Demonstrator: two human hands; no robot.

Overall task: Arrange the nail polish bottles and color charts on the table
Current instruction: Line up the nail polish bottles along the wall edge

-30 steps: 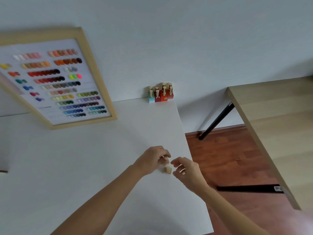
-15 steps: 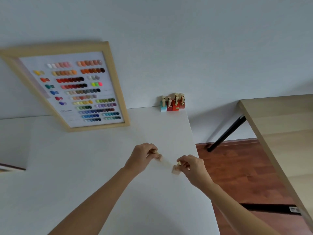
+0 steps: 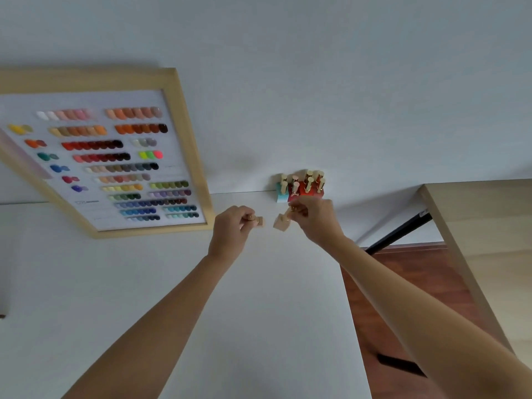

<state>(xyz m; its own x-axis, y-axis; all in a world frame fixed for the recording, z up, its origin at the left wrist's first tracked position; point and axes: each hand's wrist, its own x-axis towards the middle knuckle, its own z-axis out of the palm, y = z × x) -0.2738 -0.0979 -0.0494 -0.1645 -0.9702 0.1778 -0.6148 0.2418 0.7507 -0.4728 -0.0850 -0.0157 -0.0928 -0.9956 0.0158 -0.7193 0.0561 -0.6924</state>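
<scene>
My left hand grips a small beige nail polish bottle by its cap, above the white table. My right hand holds a second beige bottle by its gold cap, tilted, just to the right of the first. Both bottles hang a short way in front of a cluster of several bottles, red ones and a light blue one with gold caps, standing at the table's back edge against the wall. A wood-framed color chart with rows of colored swatches leans on the wall at the left.
A light wooden table with a black leg stands to the right, across a gap of red-brown floor. The white table's right edge runs just below my right forearm. A grey wall rises behind everything.
Both hands have lifted the two beige bottles off the table and carried them away from me toward the bottle cluster at the back edge. The bottles are now a little farther apart.
</scene>
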